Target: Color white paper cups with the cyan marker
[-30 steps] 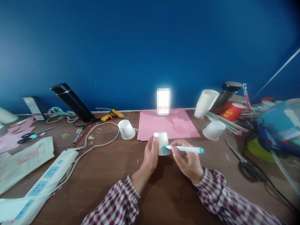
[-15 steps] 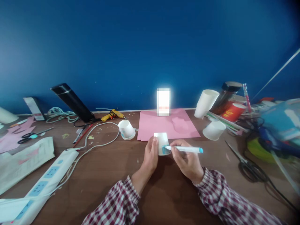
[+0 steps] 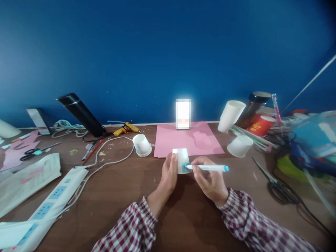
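Note:
My left hand (image 3: 169, 173) is closed round the left side of a white paper cup (image 3: 180, 155), with the thumb lying along its face. A light-blue patch (image 3: 184, 166) shows low on the cup. My right hand (image 3: 208, 180) pinches a white marker (image 3: 210, 168) with a light-blue end, held almost level. The marker's tip touches the cup at the blue patch. Behind my hands lie pink paper sheets (image 3: 170, 140). Another white paper cup (image 3: 141, 144), with blue near its rim, stands upside down at the left.
A lit phone (image 3: 183, 113) stands at the wall. White cups (image 3: 231, 115), another cup (image 3: 240, 146) and large scissors (image 3: 279, 187) are at right. On the left are a power strip (image 3: 52, 203), its cable, a black flask (image 3: 81, 113) and a yellow glue gun (image 3: 126, 128).
The marker and my right hand have shifted very slightly right and down across the blue patch. My left hand and the cup stay in place.

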A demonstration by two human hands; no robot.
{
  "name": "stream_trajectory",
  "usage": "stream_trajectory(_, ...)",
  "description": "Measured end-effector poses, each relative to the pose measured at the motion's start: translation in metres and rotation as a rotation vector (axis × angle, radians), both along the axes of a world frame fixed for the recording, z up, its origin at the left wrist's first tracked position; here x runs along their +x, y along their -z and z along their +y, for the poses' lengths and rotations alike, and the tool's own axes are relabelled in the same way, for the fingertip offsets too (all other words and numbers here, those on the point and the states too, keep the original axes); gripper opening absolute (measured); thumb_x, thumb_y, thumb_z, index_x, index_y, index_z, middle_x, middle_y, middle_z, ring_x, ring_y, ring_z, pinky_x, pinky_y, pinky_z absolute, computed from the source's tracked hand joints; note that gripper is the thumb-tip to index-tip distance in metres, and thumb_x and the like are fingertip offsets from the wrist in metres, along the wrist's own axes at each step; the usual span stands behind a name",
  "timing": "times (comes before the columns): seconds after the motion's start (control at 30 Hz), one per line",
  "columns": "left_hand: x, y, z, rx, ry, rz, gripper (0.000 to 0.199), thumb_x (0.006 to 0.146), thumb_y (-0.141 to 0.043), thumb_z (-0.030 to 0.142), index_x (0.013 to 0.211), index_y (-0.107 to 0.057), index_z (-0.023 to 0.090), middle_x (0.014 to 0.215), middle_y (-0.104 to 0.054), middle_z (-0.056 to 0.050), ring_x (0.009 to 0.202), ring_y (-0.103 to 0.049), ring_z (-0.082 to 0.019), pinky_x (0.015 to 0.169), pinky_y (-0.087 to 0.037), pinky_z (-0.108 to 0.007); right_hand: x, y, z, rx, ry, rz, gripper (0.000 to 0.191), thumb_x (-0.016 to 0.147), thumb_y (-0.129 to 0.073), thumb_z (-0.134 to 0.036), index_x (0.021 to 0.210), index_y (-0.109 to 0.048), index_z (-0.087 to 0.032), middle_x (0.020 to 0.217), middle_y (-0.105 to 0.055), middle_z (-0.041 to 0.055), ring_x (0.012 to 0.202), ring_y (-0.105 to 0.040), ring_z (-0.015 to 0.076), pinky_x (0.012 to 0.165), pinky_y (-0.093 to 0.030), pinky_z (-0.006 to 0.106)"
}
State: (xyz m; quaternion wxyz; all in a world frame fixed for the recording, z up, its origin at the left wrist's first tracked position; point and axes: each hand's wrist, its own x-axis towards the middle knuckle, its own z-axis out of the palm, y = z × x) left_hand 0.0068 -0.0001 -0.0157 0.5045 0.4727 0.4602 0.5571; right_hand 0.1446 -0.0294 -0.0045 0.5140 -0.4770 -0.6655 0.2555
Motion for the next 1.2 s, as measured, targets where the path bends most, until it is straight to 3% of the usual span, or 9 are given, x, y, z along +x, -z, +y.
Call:
stream_trajectory(0.23, -0.0011, -0.0028, -0.0008, 0.04, 0.05, 0.033, 0.035, 0.091, -0.04, 0.047, 0.081, -0.055, 0.016, 0.073, -0.052, -0.001, 0.065, -0.045, -0.013, 0.065, -0.04, -0.027, -0.0013, -0.0041, -0.0008, 0.038, 0.043, 0.029, 0.006, 0.086, -0.054, -0.023, 0.087, -0.057, -0.018, 0.075, -0.06, 0.002, 0.055, -0.054, 0.0111, 0.044, -0.044, 0.019)
stream_trajectory(0.47, 0.0003, 0.0012, 0.0001, 0.027, 0.03, 0.01, 0.035, 0.089, -0.042, 0.048, 0.082, -0.056, 0.018, 0.074, -0.055, -0.002, 0.065, -0.048, -0.014, 0.064, -0.04, -0.027, -0.0003, 0.0006, -0.0002, 0.033, 0.035, -0.01, 0.006, 0.086, -0.055, -0.022, 0.089, -0.058, -0.019, 0.079, -0.062, 0.0035, 0.064, -0.059, 0.014, 0.054, -0.049, 0.022)
stream_trajectory(1.2, -0.0005, 0.0001, -0.0006, 0.026, 0.033, 0.062, 0.038, 0.09, -0.039, 0.05, 0.085, -0.056, 0.015, 0.075, -0.055, -0.001, 0.067, -0.048, -0.013, 0.067, -0.041, -0.027, -0.0002, 0.002, -0.0003, 0.033, 0.031, -0.038, 0.006, 0.085, -0.055, -0.022, 0.089, -0.058, -0.019, 0.078, -0.063, 0.0035, 0.067, -0.062, 0.0154, 0.054, -0.049, 0.024)
